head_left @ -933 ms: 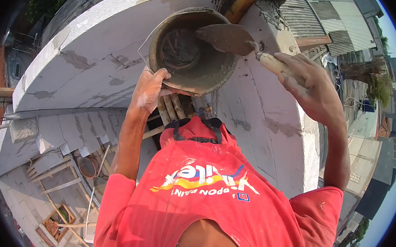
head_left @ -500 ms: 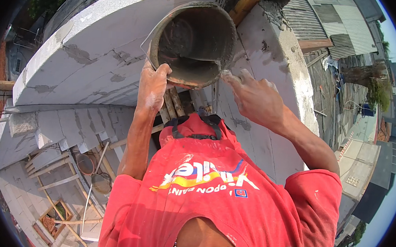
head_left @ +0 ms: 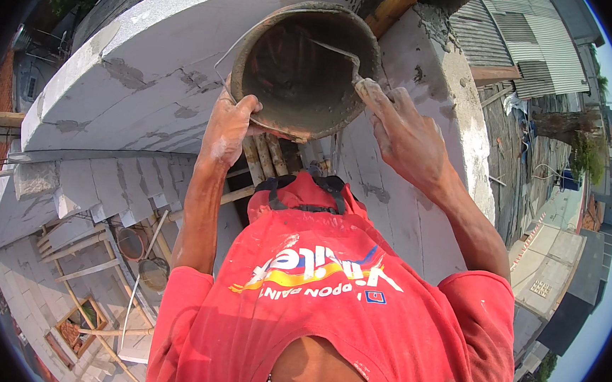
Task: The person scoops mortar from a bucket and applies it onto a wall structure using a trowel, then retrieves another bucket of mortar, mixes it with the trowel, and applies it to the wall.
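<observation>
A mortar-stained bucket (head_left: 293, 115) with a wire handle is tilted toward me at the top middle, grey residue coating its inside. My left hand (head_left: 232, 125) grips its lower-left rim, thumb over the edge. Closed round the handle of a trowel (head_left: 354, 68) is my right hand (head_left: 405, 138), at the bucket's right side. The trowel's bent metal neck reaches into the bucket; its blade is hard to make out in the dark interior.
White block walls (head_left: 160, 46) stand left and right of the bucket. Wooden beams (head_left: 393, 9) are at the top, bamboo poles (head_left: 265, 160) below. Stepped blocks and scaffolding (head_left: 88, 261) lie far down at the left. Corrugated metal roofs (head_left: 516, 32) appear beyond the right wall.
Since the earliest frame, my right hand has moved left with the trowel, whose blade has gone from across the bucket's mouth into it. The bucket has shifted slightly over the last half second.
</observation>
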The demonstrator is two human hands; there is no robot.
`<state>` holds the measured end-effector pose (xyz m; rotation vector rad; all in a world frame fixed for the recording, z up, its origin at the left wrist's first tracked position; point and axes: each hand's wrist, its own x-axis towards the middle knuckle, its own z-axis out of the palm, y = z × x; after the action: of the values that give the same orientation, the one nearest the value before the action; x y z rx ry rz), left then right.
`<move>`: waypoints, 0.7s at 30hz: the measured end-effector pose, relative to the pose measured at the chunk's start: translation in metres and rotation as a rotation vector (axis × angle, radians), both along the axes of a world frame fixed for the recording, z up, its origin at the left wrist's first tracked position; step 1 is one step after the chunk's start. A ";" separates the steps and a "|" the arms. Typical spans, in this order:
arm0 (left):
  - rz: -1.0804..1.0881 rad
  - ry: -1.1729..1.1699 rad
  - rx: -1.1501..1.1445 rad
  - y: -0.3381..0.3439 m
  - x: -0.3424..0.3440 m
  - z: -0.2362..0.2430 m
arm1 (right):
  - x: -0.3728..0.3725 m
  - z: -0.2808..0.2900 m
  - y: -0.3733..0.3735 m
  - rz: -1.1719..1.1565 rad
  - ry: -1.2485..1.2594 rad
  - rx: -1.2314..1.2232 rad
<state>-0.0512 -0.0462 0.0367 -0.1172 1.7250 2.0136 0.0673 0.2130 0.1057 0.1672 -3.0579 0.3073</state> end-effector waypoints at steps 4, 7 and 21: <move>-0.027 0.022 0.058 0.000 -0.006 -0.004 | 0.002 -0.018 0.002 0.036 -0.013 0.002; -0.004 0.016 0.077 0.000 -0.007 0.000 | 0.013 -0.003 0.004 0.083 -0.249 0.076; 0.075 0.211 -0.100 0.043 0.024 -0.028 | -0.002 0.019 -0.003 -0.183 -0.463 -0.140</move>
<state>-0.0273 -0.0028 0.0085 -0.0014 1.9796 2.0554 0.0650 0.2101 0.1243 -0.2236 -3.4484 0.6242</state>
